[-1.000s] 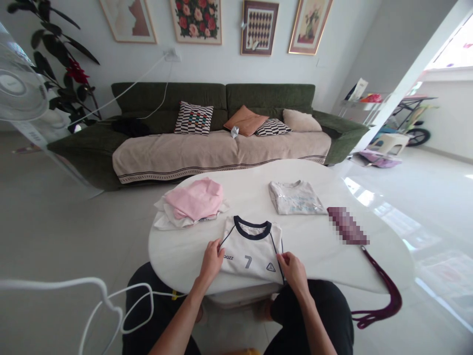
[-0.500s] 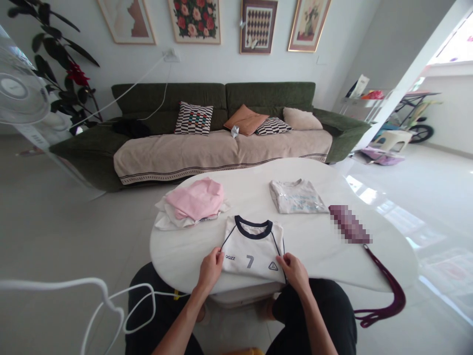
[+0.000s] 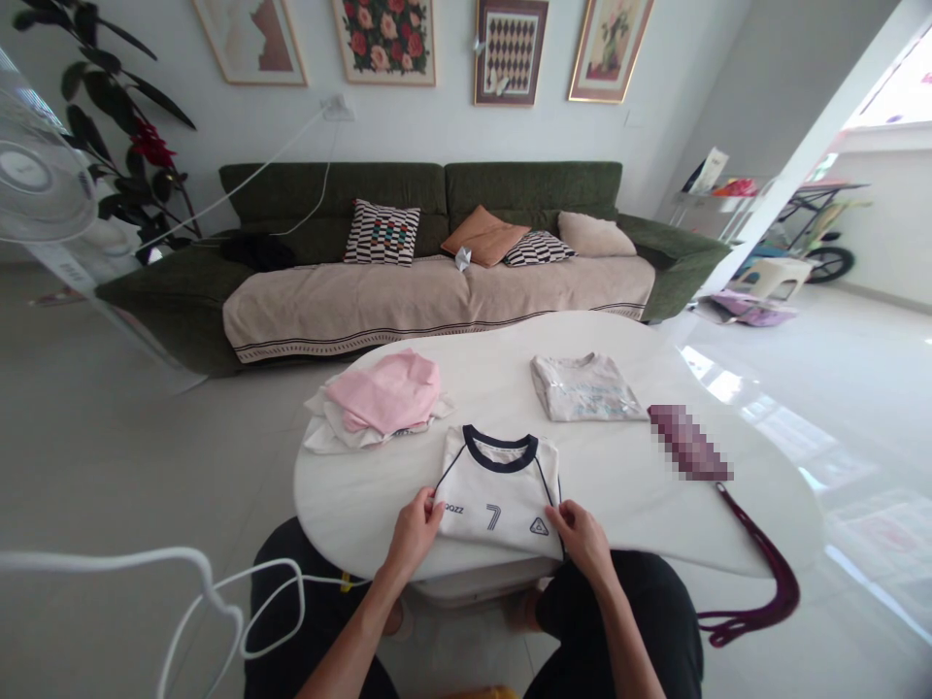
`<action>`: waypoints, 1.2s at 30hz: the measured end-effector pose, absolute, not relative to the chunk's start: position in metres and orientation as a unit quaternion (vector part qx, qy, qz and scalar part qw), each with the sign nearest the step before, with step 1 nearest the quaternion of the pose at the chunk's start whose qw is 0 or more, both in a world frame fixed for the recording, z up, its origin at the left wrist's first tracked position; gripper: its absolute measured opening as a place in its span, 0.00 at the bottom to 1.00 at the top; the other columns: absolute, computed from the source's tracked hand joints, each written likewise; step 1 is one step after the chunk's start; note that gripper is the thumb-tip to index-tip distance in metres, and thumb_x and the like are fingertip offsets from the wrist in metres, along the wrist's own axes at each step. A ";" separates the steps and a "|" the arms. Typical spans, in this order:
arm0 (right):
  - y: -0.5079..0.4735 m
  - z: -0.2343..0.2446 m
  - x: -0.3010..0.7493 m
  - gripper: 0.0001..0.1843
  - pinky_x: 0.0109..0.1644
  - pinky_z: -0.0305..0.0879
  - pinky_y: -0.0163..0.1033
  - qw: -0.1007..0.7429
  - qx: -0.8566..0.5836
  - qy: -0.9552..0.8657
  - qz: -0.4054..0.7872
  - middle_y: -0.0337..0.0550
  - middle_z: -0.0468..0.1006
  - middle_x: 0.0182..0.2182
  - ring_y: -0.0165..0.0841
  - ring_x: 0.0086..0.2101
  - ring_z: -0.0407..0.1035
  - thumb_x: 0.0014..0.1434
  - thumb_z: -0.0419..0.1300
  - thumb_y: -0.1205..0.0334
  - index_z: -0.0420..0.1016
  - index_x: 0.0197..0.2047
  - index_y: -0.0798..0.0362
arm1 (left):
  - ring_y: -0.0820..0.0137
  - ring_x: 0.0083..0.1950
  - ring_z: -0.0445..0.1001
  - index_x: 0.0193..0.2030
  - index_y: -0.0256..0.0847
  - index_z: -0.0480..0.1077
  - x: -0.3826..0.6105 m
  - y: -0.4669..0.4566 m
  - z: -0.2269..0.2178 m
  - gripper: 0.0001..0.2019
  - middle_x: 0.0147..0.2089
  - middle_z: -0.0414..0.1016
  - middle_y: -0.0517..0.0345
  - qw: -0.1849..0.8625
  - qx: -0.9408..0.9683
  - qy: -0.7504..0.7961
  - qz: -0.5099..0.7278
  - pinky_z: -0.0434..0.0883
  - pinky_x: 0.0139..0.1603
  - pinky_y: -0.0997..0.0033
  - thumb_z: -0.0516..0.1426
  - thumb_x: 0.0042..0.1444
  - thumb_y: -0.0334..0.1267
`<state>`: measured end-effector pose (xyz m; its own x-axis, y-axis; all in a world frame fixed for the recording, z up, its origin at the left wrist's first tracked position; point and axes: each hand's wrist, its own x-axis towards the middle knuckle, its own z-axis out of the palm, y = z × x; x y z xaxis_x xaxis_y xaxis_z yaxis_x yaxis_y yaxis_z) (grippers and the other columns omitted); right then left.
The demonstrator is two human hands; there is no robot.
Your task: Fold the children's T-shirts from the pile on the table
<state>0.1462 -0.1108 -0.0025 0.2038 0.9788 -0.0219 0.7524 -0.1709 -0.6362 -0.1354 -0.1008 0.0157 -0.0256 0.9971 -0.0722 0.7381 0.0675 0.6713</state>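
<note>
A folded white jersey [image 3: 497, 490] with a dark collar and the number 7 lies at the near edge of the white table [image 3: 626, 485]. My left hand [image 3: 415, 529] pinches its lower left edge. My right hand [image 3: 582, 539] pinches its lower right edge. Both hands are closed on the cloth. Further back on the right lies a folded pale grey T-shirt [image 3: 586, 386]. At the back left sits a loose pile with a pink garment [image 3: 382, 396] on top.
A blurred dark red object [image 3: 688, 444] with a maroon strap [image 3: 757, 573] hangs over the table's right edge. A green sofa [image 3: 437, 243] with cushions stands behind. A fan [image 3: 36, 184] and white cable [image 3: 204, 592] are at left.
My hands slid slightly nearer along the jersey's side edges and now grip its lower corners. The view shifted a little.
</note>
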 end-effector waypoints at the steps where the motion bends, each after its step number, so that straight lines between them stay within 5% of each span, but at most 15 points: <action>1: -0.111 -0.002 0.147 0.18 0.27 0.53 0.33 0.254 -0.727 -0.595 0.230 0.36 0.65 0.18 0.29 0.23 0.60 0.51 0.47 0.45 0.59 0.22 0.50 | 0.73 0.33 0.72 0.41 0.42 0.64 -0.136 -0.102 0.016 0.07 0.30 0.73 0.61 0.272 0.645 0.679 0.221 0.62 0.33 0.78 0.51 0.55 0.38; 11: -0.119 0.004 0.151 0.22 0.25 0.50 0.33 0.200 -0.715 -0.612 0.273 0.36 0.64 0.16 0.28 0.21 0.59 0.48 0.51 0.42 0.57 0.18 0.51 | 0.72 0.34 0.70 0.45 0.44 0.63 -0.135 -0.112 0.014 0.12 0.31 0.71 0.62 0.217 0.649 0.712 0.161 0.57 0.28 0.78 0.53 0.53 0.42; 24: -0.126 -0.002 0.155 0.20 0.25 0.49 0.32 0.241 -0.698 -0.615 0.277 0.33 0.61 0.16 0.27 0.21 0.56 0.49 0.51 0.44 0.55 0.19 0.51 | 0.70 0.36 0.69 0.47 0.43 0.65 -0.135 -0.117 0.011 0.16 0.32 0.71 0.60 0.194 0.661 0.703 0.177 0.60 0.33 0.77 0.55 0.52 0.44; 31: -0.125 -0.004 0.155 0.19 0.26 0.49 0.32 0.241 -0.701 -0.613 0.273 0.33 0.60 0.16 0.26 0.21 0.56 0.50 0.52 0.46 0.54 0.19 0.52 | 0.70 0.37 0.70 0.48 0.41 0.65 -0.139 -0.121 0.002 0.15 0.33 0.71 0.57 0.197 0.667 0.681 0.228 0.62 0.38 0.75 0.48 0.57 0.42; 36: -0.126 -0.005 0.152 0.19 0.26 0.50 0.32 0.242 -0.711 -0.609 0.255 0.33 0.61 0.15 0.26 0.21 0.56 0.49 0.53 0.48 0.54 0.18 0.52 | 0.70 0.36 0.69 0.46 0.42 0.66 -0.137 -0.118 0.005 0.14 0.31 0.71 0.59 0.195 0.662 0.698 0.190 0.60 0.34 0.77 0.52 0.54 0.41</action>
<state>0.1520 -0.1263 -0.0053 0.1276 0.9896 -0.0669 0.7428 -0.1400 -0.6547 -0.1370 -0.1176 0.0055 -0.0465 0.9987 -0.0211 0.8502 0.0506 0.5240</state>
